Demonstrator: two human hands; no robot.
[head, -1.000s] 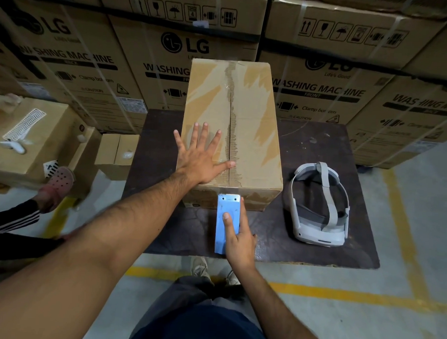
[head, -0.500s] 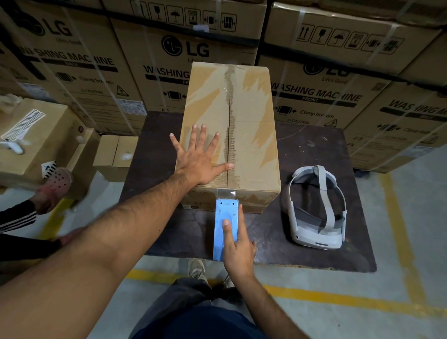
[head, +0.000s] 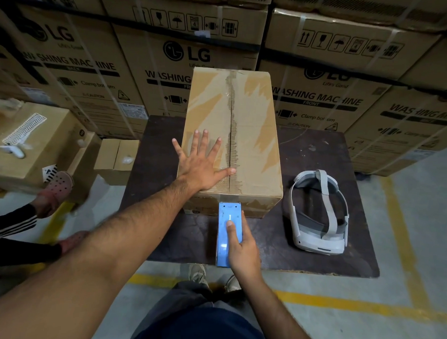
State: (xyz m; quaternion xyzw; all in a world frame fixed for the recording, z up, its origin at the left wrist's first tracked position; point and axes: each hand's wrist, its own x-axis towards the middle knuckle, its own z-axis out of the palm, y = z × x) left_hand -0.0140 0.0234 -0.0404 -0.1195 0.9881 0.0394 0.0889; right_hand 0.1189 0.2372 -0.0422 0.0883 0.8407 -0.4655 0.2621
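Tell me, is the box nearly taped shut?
Only starting, it seems. Done: the box has its flaps closed, meeting at the middle seam. In hand: the left hand presses flat on top while the right hand holds the blue tape dispenser against the near side, under the top edge. Left: the seam shows mostly torn old tape marks, so taping along it looks not yet done.

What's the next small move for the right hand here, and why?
Probably slide the tape dispenser up over the near top edge of the box onto the middle seam. Its head sits against the near face right below that seam, the right hand grips it, and the left hand presses flat on the top, steadying the box.
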